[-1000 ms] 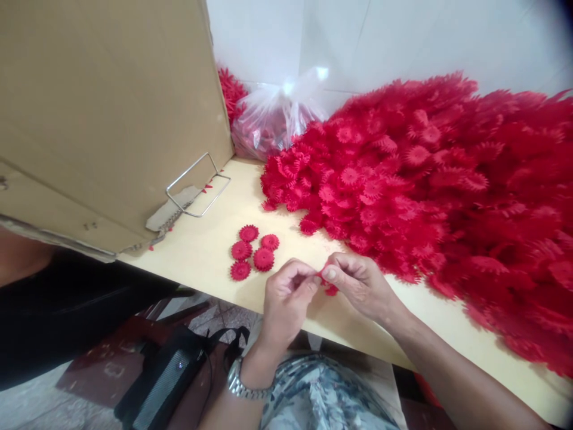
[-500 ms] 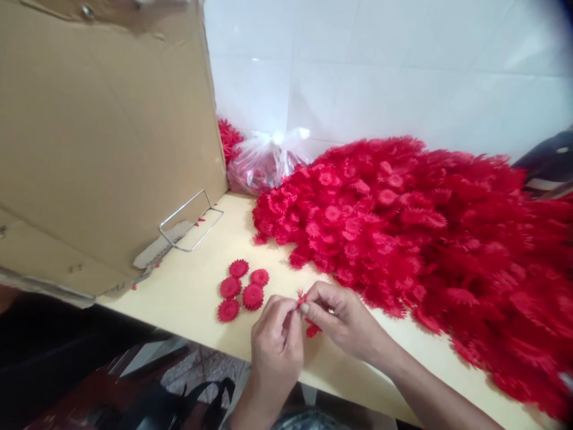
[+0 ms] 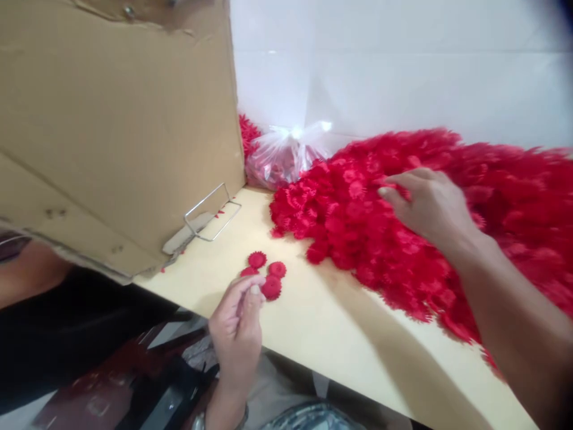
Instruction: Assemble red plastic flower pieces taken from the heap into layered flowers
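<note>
Above the near end of the table, my left hand (image 3: 239, 322) is closed in a pinch, thumb against fingers; whatever lies between the tips is too small or hidden to make out. Just behind it lie several round red flower discs with toothed edges, one of them a flower disc (image 3: 257, 259) in plain sight, others partly covered by the fingers. My right hand (image 3: 427, 203) reaches over a large heap of red artificial flowers (image 3: 340, 221). Its thumb and forefinger are apart, with red petals behind them and nothing plainly held.
A big cardboard box (image 3: 134, 131) stands on the left, a bent wire frame (image 3: 212, 212) at its foot. Behind is a tied clear plastic bag (image 3: 282, 161) against the white wall (image 3: 403, 77). Another person's arm (image 3: 33, 272) shows at the left edge. The yellow table (image 3: 313, 322) ends near me.
My hands, together on a small red flower piece before, have parted. The right moved up and right over the heap; the left moved left beside the discs. The view shifted slightly.
</note>
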A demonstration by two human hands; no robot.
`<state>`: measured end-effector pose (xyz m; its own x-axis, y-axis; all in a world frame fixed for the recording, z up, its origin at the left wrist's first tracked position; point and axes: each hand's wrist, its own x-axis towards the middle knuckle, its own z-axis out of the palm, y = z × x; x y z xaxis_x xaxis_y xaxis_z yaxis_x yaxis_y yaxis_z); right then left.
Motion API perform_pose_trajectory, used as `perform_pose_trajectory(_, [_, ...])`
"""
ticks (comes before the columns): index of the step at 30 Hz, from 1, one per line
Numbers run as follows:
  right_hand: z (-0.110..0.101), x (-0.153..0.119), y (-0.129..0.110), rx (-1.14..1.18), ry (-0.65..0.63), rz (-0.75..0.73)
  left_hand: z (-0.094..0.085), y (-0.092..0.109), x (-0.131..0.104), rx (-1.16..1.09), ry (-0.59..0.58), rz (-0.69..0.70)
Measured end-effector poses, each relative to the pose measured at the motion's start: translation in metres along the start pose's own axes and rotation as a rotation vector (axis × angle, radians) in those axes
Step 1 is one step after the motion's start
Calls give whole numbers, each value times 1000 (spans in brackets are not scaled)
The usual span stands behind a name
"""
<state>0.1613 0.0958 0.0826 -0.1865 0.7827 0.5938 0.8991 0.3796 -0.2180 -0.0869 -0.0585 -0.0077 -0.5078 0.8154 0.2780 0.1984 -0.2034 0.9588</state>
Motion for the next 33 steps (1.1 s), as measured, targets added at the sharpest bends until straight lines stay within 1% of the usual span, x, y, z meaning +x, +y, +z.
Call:
perform_pose_trajectory(1, [4, -10, -10, 10, 28, -47, -4, -1, 3, -5, 48, 8])
perform_pose_trajectory(2, [10, -23, -23, 52, 21, -87, -7, -2, 6, -5, 91, 16])
perform_pose_trajectory(3, [17, -35, -37, 135, -68, -152, -10, -3, 8, 1, 120, 21])
perform_pose_trajectory(4, [25, -48, -53, 228, -209, -273, -11, -5, 10, 15, 128, 21])
perform_pose_trajectory(5, [35, -59, -68, 272, -309, -358, -12, -6, 10, 37, 115, 18])
perform_pose_trajectory(7, [55, -76, -94, 318, -451, -444, -13, -9, 10, 93, 62, 11])
perform_pose_trajectory(8, [65, -81, -103, 322, -507, -461, -14, -10, 9, 122, 45, 14])
perform_pose_trajectory(10, [80, -88, -116, 290, -569, -485, -15, -12, 8, 170, 39, 29])
perform_pose_trajectory(12, [88, -90, -123, 228, -565, -500, -17, -15, 9, 202, 44, 41])
perform_pose_trajectory(14, [90, -91, -126, 200, -543, -494, -20, -20, 10, 227, 34, 40])
perform_pose_trajectory(16, [89, -90, -126, 267, -553, -448, -21, -25, 10, 243, 20, 34])
perform_pose_trajectory(20, [82, -87, -121, 547, -632, -296, -21, -33, 10, 224, -17, 9])
perform_pose_trajectory(22, [78, -87, -117, 671, -655, -162, -20, -33, 10, 208, -32, -1])
perform_pose_trajectory(24, [74, -88, -113, 823, -666, -3, -20, -30, 10, 197, 1, 15])
perform_pose_trajectory(26, [69, -92, -107, 1055, -699, 153, -19, -24, 9, 182, 60, 55])
perform_pose_trajectory(27, [65, -95, -104, 1194, -730, 223, -17, -20, 8, 159, 67, 63])
perform_pose_trajectory(28, [62, -98, -102, 1332, -768, 284, -16, -15, 7, 121, 38, 55])
perform_pose_trajectory(29, [58, -101, -100, 1455, -809, 340, -13, -10, 5, 68, -33, 29])
perform_pose_trajectory(31, [51, -108, -98, 1634, -886, 433, -4, -2, 0, -77, -252, -63])
perform_pose_trajectory(33, [46, -115, -98, 1741, -914, 519, 8, 3, -7, -231, -473, -171])
